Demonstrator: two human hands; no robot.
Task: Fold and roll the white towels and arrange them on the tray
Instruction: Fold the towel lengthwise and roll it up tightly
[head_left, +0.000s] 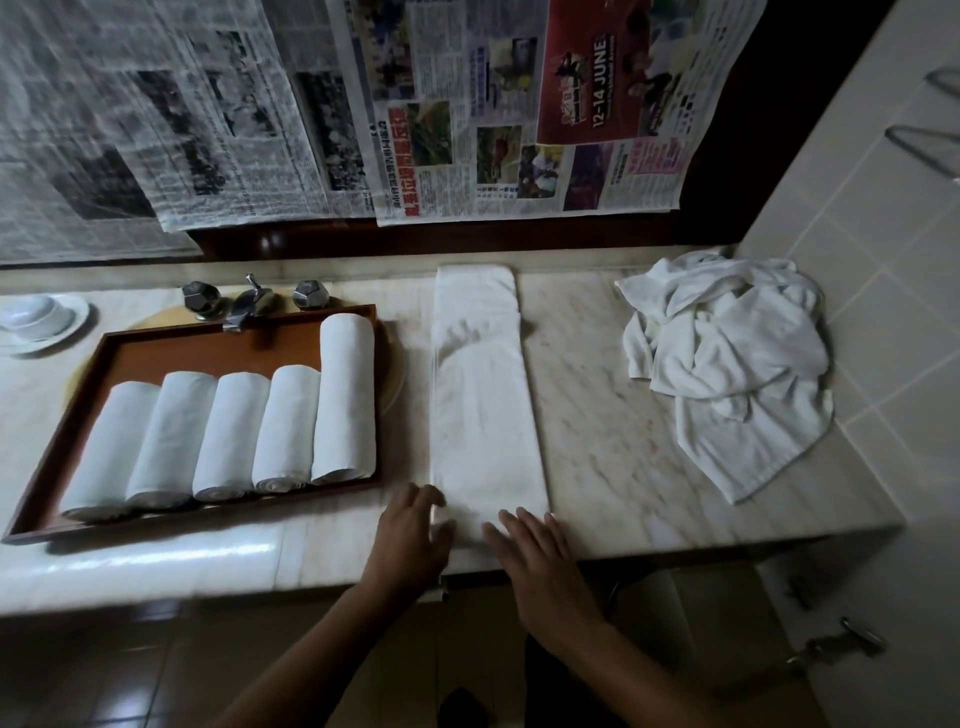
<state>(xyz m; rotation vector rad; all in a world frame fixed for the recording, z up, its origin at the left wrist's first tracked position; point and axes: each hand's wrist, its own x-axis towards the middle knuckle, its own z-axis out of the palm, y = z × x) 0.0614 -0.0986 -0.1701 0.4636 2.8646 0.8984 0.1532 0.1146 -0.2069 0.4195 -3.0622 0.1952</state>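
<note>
Five rolls (228, 431) lie on the tray (47, 488). A folded towel (483, 415) lies on the bench (597, 389), unrolled; both hands, left (413, 535) and right (540, 561), rest flat at its near end. A pile (727, 358) remains.

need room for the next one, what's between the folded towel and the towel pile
Bare marble counter in the head view, between the folded towel and the towel pile.

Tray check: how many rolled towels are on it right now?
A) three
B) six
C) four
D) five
D: five rolled white towels lie side by side in the wooden tray, the rightmost one set further back, while a sixth towel lies flat and folded on the counter under both hands, not yet rolled.
</note>
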